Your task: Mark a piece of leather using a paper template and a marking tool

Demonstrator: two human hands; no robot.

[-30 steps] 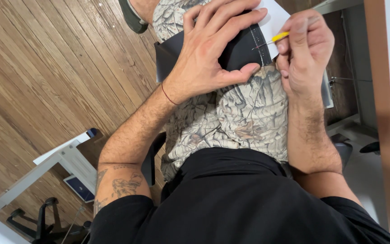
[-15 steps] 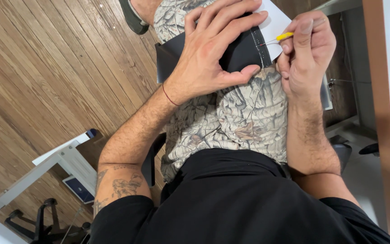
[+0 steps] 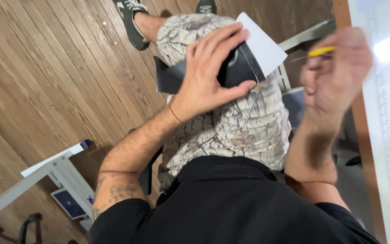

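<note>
Two hands | left hand (image 3: 208, 72) clamps black sheet (image 3: 238, 68) | right hand (image 3: 339, 72) pinches yellow tool (image 3: 320, 51)

black leather piece (image 3: 238, 68) with a pale stitch line; white sheet (image 3: 262, 43) beneath; yellow-handled tool (image 3: 320, 51); camouflage-patterned grey-and-tan shorts (image 3: 240, 122); black shirt (image 3: 231, 203); brown wood-plank floor (image 3: 46, 81); thin red wristband (image 3: 175, 114).

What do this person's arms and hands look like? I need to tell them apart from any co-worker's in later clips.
Both arms are bare and hairy below short black sleeves. The left hand has a thin reddish string bracelet at the wrist, and the left arm carries dark tattoos near the elbow. The right hand is motion-blurred; no rings, watch or gloves show on either hand.
</note>
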